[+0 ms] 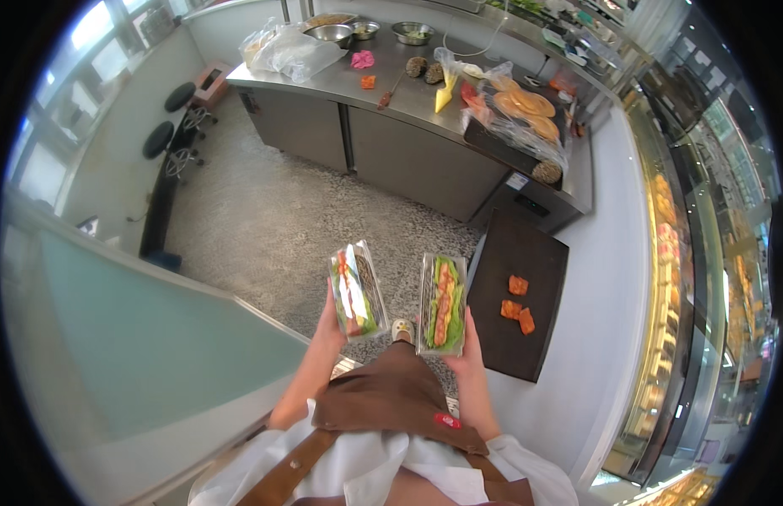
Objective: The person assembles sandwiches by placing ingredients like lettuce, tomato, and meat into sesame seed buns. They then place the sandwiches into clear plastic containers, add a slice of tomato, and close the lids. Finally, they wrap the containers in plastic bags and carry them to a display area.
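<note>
My left hand [331, 322] grips a clear plastic box [374, 297] holding a seeded bun sandwich with lettuce, a red topping and a sausage-like filling; glare hides part of it. In my right hand [466, 346] is a second clear box [422, 297] with a sandwich [443, 303] of green lettuce and a long filling under sauce. Both boxes are held up side by side in front of me, apart from each other, above the floor. My fingers are partly hidden behind the boxes.
Ahead runs a stainless steel counter [315, 93] bearing metal bowls [413, 33], a piping bag [446, 88], seeded buns [416, 66] and bagged bread. To the right, a dark tray [524, 246] carries several orange-red pieces. A glass partition [157, 335] stands left; black stools [157, 140] are beyond it.
</note>
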A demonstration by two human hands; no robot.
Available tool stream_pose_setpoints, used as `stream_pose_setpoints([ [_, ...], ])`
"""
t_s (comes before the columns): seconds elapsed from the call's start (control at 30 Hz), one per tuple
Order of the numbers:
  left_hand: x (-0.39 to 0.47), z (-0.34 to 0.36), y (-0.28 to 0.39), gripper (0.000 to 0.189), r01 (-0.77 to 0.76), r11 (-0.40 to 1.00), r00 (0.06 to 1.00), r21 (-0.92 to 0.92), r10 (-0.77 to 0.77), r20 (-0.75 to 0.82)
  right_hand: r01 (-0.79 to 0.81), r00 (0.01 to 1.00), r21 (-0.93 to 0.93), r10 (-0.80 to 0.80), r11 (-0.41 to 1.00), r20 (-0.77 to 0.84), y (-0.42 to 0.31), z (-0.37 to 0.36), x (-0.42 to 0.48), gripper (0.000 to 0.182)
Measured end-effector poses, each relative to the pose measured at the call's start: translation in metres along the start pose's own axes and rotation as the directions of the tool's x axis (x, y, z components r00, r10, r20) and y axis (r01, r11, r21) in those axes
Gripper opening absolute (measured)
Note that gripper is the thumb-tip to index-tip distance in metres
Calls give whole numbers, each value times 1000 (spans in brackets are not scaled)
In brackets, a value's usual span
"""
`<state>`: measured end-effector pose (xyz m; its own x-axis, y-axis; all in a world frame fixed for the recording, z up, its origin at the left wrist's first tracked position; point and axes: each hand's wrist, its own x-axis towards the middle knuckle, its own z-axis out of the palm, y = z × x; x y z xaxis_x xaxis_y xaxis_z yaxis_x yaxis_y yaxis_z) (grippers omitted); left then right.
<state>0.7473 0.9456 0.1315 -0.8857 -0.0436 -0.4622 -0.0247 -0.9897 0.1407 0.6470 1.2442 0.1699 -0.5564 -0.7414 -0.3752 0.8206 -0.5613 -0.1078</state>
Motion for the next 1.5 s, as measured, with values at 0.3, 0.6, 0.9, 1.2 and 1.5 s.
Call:
stream_pose_setpoints([
  [0.3, 127, 93, 144, 66, -216, 974, 968, 65, 223, -114, -115, 993, -212, 114, 970, -18, -121, 136, 269, 51],
  [0.6, 350, 131, 353, 83, -130, 988, 990, 78, 133, -38, -80, 993, -253, 98, 964, 61, -197, 203, 599, 47],
  [0.9, 586, 174, 572, 68, -72, 949, 986, 308, 115, -122, 11, 987, -197, -43, 980, -158, -274, 270, 874, 63],
  [1.2, 724, 153, 636, 65, -30, 854, 972, 519, 145, -183, -90, 994, -272, 67, 958, -90, -338, 243, 1071, 48],
  [1.5, 756, 180, 641, 42, -84, 705, 880, 704, 384, -279, -30, 735, -996, -677, -89, 39, -342, 257, 1112, 53],
])
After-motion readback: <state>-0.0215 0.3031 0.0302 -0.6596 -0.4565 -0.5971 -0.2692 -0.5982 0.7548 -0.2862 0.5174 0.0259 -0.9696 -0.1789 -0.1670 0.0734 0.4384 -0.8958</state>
